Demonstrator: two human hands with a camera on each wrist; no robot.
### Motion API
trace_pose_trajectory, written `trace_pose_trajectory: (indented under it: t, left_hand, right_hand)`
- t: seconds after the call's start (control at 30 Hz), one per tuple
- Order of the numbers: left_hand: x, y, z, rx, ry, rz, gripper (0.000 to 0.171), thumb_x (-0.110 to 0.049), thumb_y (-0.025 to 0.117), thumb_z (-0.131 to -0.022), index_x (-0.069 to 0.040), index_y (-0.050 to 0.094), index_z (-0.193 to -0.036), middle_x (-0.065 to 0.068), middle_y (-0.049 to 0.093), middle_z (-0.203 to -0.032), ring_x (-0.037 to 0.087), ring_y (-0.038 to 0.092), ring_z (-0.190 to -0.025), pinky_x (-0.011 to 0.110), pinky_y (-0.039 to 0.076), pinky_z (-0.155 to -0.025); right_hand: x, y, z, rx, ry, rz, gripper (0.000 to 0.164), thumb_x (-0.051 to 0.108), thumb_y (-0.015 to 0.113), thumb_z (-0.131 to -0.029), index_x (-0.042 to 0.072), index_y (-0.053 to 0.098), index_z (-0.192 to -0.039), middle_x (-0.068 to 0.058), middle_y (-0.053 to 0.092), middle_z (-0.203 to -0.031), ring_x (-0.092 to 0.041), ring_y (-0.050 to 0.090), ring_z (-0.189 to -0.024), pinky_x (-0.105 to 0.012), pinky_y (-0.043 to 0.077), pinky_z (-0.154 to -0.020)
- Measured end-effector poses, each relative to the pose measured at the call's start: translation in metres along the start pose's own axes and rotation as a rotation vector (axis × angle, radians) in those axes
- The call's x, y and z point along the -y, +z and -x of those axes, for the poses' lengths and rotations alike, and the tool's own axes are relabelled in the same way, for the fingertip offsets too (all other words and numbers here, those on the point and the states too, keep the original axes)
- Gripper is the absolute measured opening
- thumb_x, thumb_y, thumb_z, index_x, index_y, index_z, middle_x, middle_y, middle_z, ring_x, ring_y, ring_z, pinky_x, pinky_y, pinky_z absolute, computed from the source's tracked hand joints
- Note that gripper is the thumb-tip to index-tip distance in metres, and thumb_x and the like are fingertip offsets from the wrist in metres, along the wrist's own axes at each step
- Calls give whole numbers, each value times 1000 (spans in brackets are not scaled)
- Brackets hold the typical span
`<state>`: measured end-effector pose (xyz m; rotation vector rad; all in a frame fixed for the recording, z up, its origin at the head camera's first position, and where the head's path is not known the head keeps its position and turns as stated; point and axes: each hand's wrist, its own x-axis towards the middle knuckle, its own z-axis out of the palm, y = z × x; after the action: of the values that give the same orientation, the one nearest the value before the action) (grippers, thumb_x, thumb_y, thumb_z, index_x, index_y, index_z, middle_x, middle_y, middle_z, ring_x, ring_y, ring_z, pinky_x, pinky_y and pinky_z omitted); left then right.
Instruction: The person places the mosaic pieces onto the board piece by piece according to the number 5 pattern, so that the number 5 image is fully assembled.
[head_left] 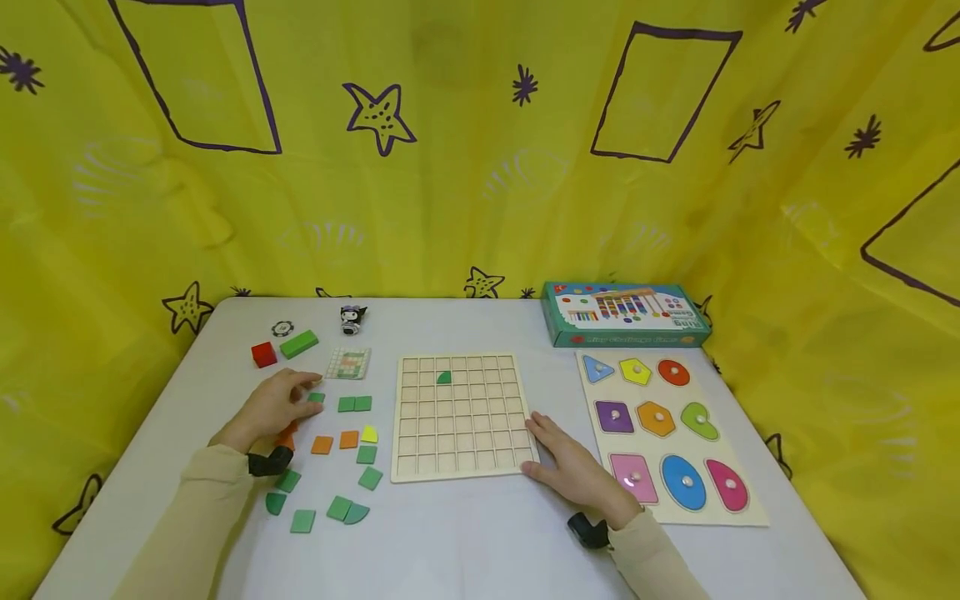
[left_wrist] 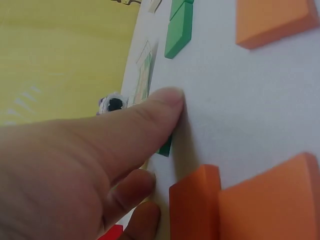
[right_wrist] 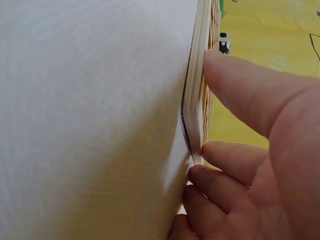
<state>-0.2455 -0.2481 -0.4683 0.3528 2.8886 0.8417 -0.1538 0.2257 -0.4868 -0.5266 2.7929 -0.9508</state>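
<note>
My left hand point(head_left: 273, 404) is low over the table at the left, thumb and fingers spread around a small green tile point(head_left: 316, 398). In the left wrist view, the straight thumb partly hides that green tile point(left_wrist: 165, 148); orange tiles point(left_wrist: 272, 205) lie beside the fingers. A square wooden grid board point(head_left: 465, 425) lies mid-table, with one green quarter-round tile point(head_left: 444, 377) in an upper cell. My right hand point(head_left: 573, 467) rests at the board's right side, its fingers extended. In the right wrist view, thumb and fingertips touch the board's edge point(right_wrist: 200, 110).
Several green, orange and yellow tiles, including a yellow one point(head_left: 370, 434), lie left of the board. Behind them are a pattern card point(head_left: 348, 363), red block point(head_left: 263, 355), green block point(head_left: 299, 344) and figurine point(head_left: 351, 319). Rightward are a shape puzzle point(head_left: 652, 392) and box point(head_left: 626, 315).
</note>
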Motion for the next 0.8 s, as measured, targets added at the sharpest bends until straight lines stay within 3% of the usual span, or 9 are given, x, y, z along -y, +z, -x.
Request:
trace_pose_trajectory:
  t: [0.57,0.8]
  left_hand:
    - [8,-1,-4,0,-3,24,31,-21,78,-85,-3,70,-109,8,51,-92,25,47,-81,34,39,-65]
    - [1,-1,-3,-28,12,66,34,-23,75,-88,-5,67,-115,5,60,-89,24,51,-82,36,43,-70]
  right_hand:
    - [-1,-2,1,-3,-1,11,71,30,67,-94,-1,35,-149,-15,24,-157,-33,19,-144,-49,22,-111]
    - [-2,-1,-1,9,-20,15,70,29,66,-95,-2,34,-149,-17,23,-157,-34,19,-143,-49,21,-111]
